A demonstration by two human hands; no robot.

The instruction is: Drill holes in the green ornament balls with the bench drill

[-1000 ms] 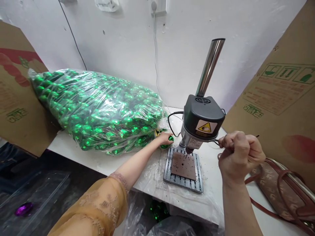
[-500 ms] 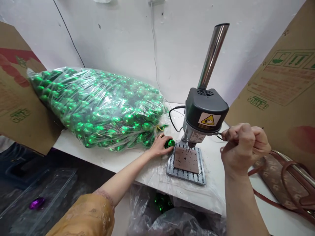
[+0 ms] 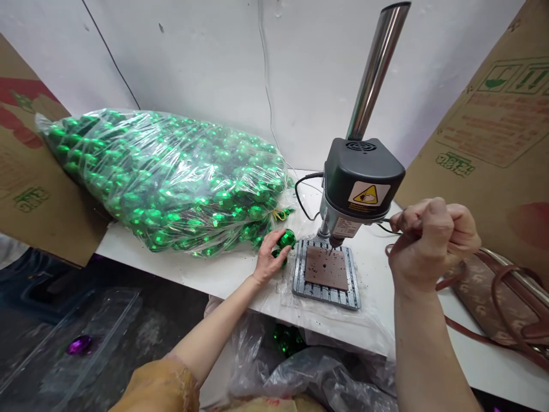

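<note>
My left hand is closed on a shiny green faceted ball, just left of the drill press base. Just below it, a second green piece shows partly, behind my fingers. To the right, my right hand is a fist around the feed lever of the small bench drill press; most of the lever is hidden. The drill bit points down over a brown board with a hole and dark shavings. Under the board lies the slotted metal base.
A clear plastic bag full of green balls lies on the white table. Cardboard boxes stand at both sides. A brown handbag is at the right. A purple ball sits in a clear bin at lower left.
My left hand has drawn back slightly left from the base with the green ball, now raised more into view. My right fist stays on the lever. The view has shifted a little.
</note>
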